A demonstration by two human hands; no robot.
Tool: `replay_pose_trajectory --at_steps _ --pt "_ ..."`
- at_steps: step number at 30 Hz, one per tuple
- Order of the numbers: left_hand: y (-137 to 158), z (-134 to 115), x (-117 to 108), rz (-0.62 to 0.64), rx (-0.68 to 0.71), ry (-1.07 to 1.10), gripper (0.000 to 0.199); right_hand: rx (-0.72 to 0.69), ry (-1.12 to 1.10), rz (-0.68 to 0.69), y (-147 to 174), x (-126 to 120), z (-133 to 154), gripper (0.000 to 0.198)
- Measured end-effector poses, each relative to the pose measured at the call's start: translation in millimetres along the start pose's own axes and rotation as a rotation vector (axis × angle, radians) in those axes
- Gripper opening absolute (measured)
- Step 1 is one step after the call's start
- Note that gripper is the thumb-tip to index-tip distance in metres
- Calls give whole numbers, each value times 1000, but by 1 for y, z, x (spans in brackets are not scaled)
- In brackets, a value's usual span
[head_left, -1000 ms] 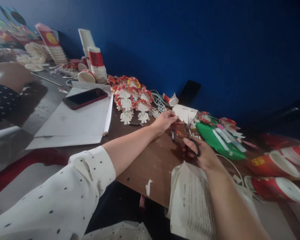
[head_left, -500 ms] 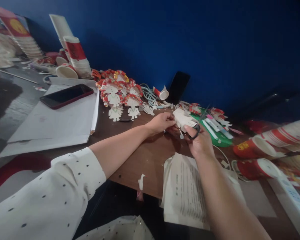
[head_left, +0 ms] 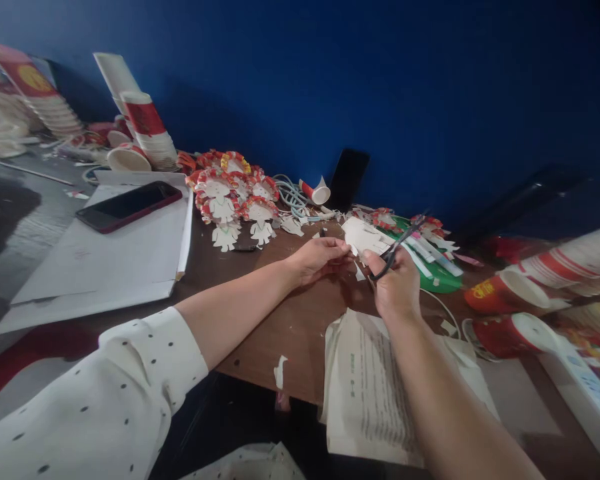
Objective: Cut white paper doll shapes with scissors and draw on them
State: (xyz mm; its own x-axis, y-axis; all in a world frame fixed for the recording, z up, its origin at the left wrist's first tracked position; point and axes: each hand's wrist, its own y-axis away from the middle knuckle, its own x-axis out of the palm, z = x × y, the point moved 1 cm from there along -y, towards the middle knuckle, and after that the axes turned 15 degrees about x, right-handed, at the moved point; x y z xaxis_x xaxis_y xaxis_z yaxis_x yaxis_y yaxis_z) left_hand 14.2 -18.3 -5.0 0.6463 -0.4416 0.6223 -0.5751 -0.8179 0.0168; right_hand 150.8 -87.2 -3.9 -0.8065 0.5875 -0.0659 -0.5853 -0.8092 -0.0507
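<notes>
My left hand (head_left: 319,260) is closed, its thumb and fingers pinching the near-left edge of a white paper piece (head_left: 364,235) with some small print on it. In my right hand (head_left: 399,285) is a pair of black-handled scissors (head_left: 393,253), thumb through a handle loop and blades pointing up to the right, away from me. The scissors overlap the paper's right edge in view; whether they touch it I cannot tell. Left of my hands, several white paper figures (head_left: 222,208) with red frilled manes are piled against the wall.
A dark phone (head_left: 130,205) lies on white sheets (head_left: 100,267) at left; another phone (head_left: 349,179) leans on the blue wall. Stacked paper cups (head_left: 153,130) stand back left, more red cups (head_left: 510,293) at right. A green plate (head_left: 443,283) holds strips, and a printed bag (head_left: 365,387) hangs over the table edge.
The scissors have turned, so their blades now show clearly, pointing up to the right. The paper has tilted slightly in my left hand. The whole view has shifted a little.
</notes>
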Motion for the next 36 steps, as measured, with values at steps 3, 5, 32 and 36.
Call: replay_pose_trajectory --at_steps 3,5,32,36 --pt "-1 1 -2 42 -18 21 14 0 0 -33 1 1 1 33" --pt "-1 1 -3 62 -30 39 13 5 -1 -43 2 1 2 31" --pt "-6 2 -5 -74 158 55 13 8 118 -80 4 0 5 40" --pt "-14 -4 -11 -185 232 -79 13 47 -10 -61 4 -4 9 45"
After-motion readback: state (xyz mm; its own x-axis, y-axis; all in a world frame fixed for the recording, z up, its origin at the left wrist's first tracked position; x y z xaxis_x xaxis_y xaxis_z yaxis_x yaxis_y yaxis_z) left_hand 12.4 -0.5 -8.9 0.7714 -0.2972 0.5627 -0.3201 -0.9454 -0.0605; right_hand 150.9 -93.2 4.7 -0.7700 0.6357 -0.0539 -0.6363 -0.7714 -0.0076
